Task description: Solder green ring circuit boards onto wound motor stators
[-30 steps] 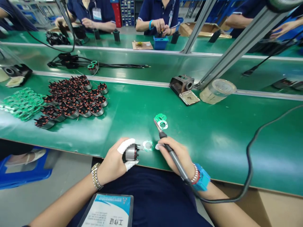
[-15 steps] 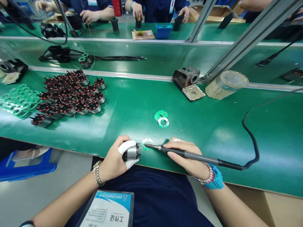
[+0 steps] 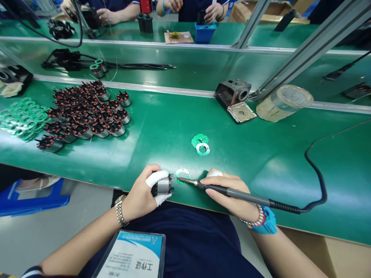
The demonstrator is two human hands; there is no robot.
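My left hand (image 3: 145, 193), with white covers on thumb and finger, grips a motor stator (image 3: 164, 186) on its side, its wound end facing right. In my right hand (image 3: 232, 191) is a soldering iron (image 3: 240, 195), held like a pen, its tip pointing left close to the stator's pins. Whether tip and pin touch I cannot tell. Under the tip a ring-shaped circuit board (image 3: 183, 172) lies on the green table. Farther back, a few more ring boards (image 3: 202, 148) overlap each other.
Many stators (image 3: 87, 112) stand at the left beside a pile of green boards (image 3: 23, 117). An iron stand (image 3: 232, 94) with a sponge tray (image 3: 242, 112) and a plastic tub (image 3: 284, 102) sit back right. Co-workers' hands (image 3: 214, 12) show across the bench.
My hands and what they hold stay almost in place. The view has shifted slightly. Across the bench, a co-worker's hand has moved to the blue bin with a dark part.
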